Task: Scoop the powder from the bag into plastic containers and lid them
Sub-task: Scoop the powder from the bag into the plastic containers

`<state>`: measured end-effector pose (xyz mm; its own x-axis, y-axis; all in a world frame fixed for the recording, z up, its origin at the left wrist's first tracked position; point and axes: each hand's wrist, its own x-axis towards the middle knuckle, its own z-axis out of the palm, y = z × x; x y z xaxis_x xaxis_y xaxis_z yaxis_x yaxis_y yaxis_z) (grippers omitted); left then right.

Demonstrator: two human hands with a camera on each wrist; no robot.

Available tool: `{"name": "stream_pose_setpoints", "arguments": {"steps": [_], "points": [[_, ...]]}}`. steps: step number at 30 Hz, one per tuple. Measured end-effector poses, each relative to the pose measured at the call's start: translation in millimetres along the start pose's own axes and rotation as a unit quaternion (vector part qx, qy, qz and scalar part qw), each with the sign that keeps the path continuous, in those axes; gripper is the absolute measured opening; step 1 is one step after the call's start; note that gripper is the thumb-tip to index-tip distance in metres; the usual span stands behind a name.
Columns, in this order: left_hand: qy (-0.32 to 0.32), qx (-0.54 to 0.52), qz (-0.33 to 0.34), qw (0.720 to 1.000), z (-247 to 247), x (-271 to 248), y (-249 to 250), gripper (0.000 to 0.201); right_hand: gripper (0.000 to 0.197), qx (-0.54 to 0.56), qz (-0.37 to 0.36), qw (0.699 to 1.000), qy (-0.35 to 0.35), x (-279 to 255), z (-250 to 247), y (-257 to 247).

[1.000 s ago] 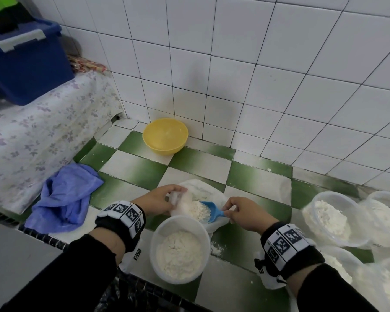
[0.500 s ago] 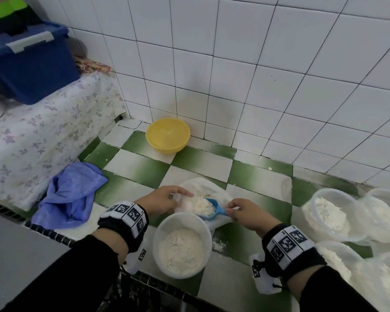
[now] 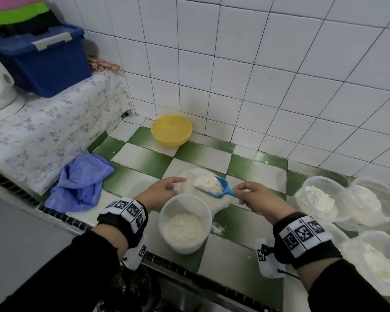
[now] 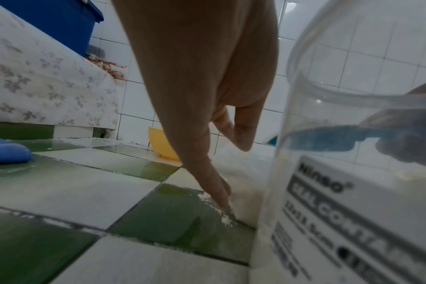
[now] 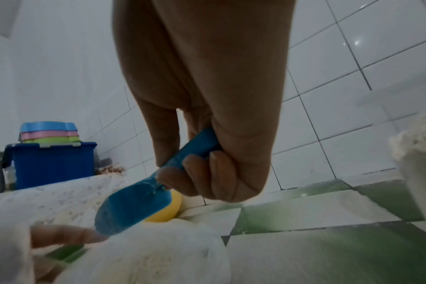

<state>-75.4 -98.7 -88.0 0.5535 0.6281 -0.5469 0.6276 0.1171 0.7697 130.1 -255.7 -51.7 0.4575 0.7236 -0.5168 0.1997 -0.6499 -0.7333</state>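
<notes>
A clear bag of white powder (image 3: pixel 187 176) lies open on the green-and-white tiled counter (image 3: pixel 144 158). My right hand (image 3: pixel 242 194) grips the handle of a blue scoop (image 3: pixel 214 188), heaped with powder and held just above the bag. In the right wrist view my fingers (image 5: pixel 202 169) curl round the scoop (image 5: pixel 134 207). My left hand (image 3: pixel 167 188) rests at the bag's left edge, fingers straight, one fingertip (image 4: pixel 223 199) touching the tile beside the bag. Close in front of the bag stands a round plastic container (image 3: pixel 185 224), partly filled with powder and without a lid.
Three open containers of powder (image 3: pixel 318 199) (image 3: pixel 374 206) (image 3: pixel 381 262) crowd the right side. A yellow bowl (image 3: pixel 171 130) sits by the tiled wall, a blue cloth (image 3: pixel 81 179) lies at the left. A blue bin (image 3: pixel 38 61) stands on a floral-covered surface (image 3: pixel 54 122).
My right hand has lifted the scoop out of the bag with a heap of powder on it. My left hand has stayed at the bag's left edge.
</notes>
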Motion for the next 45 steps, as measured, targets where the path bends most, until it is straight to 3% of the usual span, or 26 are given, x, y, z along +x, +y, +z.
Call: {"name": "stream_pose_setpoints", "arguments": {"steps": [5,10,16,18,22,25,28,32,36,39,42,45], "points": [[-0.004,-0.032,0.002,0.999,2,-15,-2,0.043,0.012,0.042,-0.037,0.998,-0.01,-24,-9,-11],[0.01,-0.076,-0.011,0.997,4,-20,-8,0.046,0.017,0.019,-0.075,0.996,-0.052,-51,-14,-25],[0.012,-0.108,-0.024,0.994,11,-24,-12,0.038,0.014,-0.127,-0.119,0.983,-0.055,-71,-2,-37],[0.018,-0.11,-0.031,0.993,12,-25,-13,0.029,0.015,-0.202,-0.166,0.964,-0.041,-73,7,-39],[0.022,-0.118,-0.046,0.992,12,-25,-17,0.013,0.018,-0.375,-0.264,0.888,0.014,-70,26,-34],[0.015,-0.117,-0.056,0.991,11,-24,-19,0.004,0.025,-0.402,-0.311,0.86,0.051,-67,33,-28],[0.021,-0.109,-0.06,0.992,9,-21,-21,0.003,0.03,-0.393,-0.34,0.85,0.087,-65,33,-28],[0.021,-0.112,-0.062,0.992,7,-18,-23,0.007,0.025,-0.389,-0.313,0.865,0.051,-65,25,-33],[0.019,-0.111,-0.047,0.993,3,-14,-22,0.03,0.017,-0.233,-0.237,0.943,-0.039,-66,4,-39],[0.033,-0.118,-0.029,0.992,1,-10,-19,0.029,0.014,-0.135,-0.17,0.976,-0.029,-60,-12,-36],[0.018,-0.13,-0.024,0.991,-1,-6,-17,0.024,0.011,-0.137,-0.143,0.98,0.027,-45,-18,-32],[-0.015,-0.114,-0.027,0.993,-2,-3,-13,0.023,0.015,-0.272,-0.126,0.952,0.06,-25,-10,-26]]}}
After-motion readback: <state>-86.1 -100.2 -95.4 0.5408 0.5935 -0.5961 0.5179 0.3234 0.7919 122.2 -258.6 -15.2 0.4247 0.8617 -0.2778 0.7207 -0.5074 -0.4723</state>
